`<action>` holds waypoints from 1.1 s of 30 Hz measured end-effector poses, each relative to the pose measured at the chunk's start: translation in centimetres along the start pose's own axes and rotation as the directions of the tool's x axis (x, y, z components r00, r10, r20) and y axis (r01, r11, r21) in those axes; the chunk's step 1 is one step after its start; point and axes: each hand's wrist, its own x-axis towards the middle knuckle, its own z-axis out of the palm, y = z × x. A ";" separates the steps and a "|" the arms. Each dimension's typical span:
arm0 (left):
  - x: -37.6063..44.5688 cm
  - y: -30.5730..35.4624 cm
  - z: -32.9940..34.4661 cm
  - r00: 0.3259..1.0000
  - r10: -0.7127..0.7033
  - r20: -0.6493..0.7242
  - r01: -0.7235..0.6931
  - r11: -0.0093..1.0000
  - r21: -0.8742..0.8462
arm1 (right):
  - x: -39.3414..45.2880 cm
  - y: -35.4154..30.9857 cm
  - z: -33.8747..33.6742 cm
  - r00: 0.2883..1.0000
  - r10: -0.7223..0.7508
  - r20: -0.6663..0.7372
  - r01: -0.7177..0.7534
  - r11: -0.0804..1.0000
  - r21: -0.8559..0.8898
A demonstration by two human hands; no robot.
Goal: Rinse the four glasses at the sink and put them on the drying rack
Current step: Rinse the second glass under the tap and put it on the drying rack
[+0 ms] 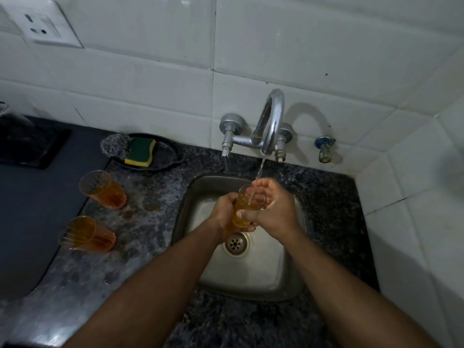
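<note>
An orange see-through glass (243, 209) is held over the steel sink (283, 270), under water running from the chrome tap (270, 121). My left hand (224, 212) grips its lower part from the left. My right hand (275, 209) wraps its right side, fingers reaching over and into the rim where the stream lands. Two more orange glasses stand on the counter to the left: one further back (103, 190), one nearer (86, 234). A fourth glass is not in view.
A black dish (168, 156) behind the glasses holds a green-yellow sponge (140, 151) and a steel scrubber (114, 144). A dark grey mat (32, 209) covers the counter at left. White tiled walls close in behind and to the right. The granite counter around the sink is wet.
</note>
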 end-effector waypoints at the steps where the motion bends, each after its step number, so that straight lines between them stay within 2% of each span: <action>1: -0.4 0.1 0.2 1.000 0.008 0.011 -0.008 1.000 0.015 | 0.0 -0.1 -0.1 1.000 0.004 0.014 -0.004 1.000 0.001; 4: -1.0 0.4 0.4 0.997 0.066 0.039 -0.064 0.997 -0.043 | 0.1 0.1 -0.2 0.993 0.084 0.084 -0.087 0.996 0.028; 8: -1.5 1.2 0.7 0.985 0.123 0.123 -0.118 0.992 -0.043 | 0.0 0.1 0.5 0.933 0.284 0.220 -0.330 0.921 0.208; 12: -1.9 0.9 1.2 0.984 0.144 0.102 -0.145 0.989 -0.005 | 0.1 -0.6 2.2 0.868 0.442 0.225 -0.488 0.682 0.545; 14: -2.2 0.7 1.4 0.990 0.139 0.022 -0.138 0.990 -0.026 | 0.3 -1.1 3.0 0.803 0.539 0.255 -0.570 0.570 0.592; 17: -2.0 0.4 1.5 0.991 0.120 -0.060 -0.120 0.993 0.005 | 1.0 -1.0 4.0 0.714 0.653 0.254 -0.644 0.469 0.605; 20: -2.3 0.4 1.6 0.993 0.086 -0.082 -0.082 0.995 0.048 | 1.7 -0.9 4.6 0.623 0.742 0.250 -0.674 0.346 0.653; 22: -2.4 0.5 1.6 0.993 0.090 -0.079 -0.085 0.994 0.066 | 1.8 -1.1 4.7 0.613 0.750 0.250 -0.651 0.300 0.697; 27: -2.2 0.6 1.5 0.970 0.232 -0.065 -0.221 0.964 0.148 | 1.7 -1.3 5.3 0.711 0.681 0.173 -0.503 0.322 0.802; 29: -2.2 0.5 1.7 0.958 0.284 -0.046 -0.272 0.945 0.184 | 1.8 -1.1 6.1 0.756 0.646 0.108 -0.460 0.407 0.789; 31: -2.4 0.8 1.7 0.965 0.255 -0.056 -0.242 0.954 0.176 | 2.0 -0.5 6.7 0.788 0.614 0.033 -0.457 0.548 0.701; 33: -2.4 1.3 1.2 0.982 0.181 -0.046 -0.173 0.975 0.142 | 1.5 -0.1 6.2 0.833 0.551 0.047 -0.466 0.654 0.597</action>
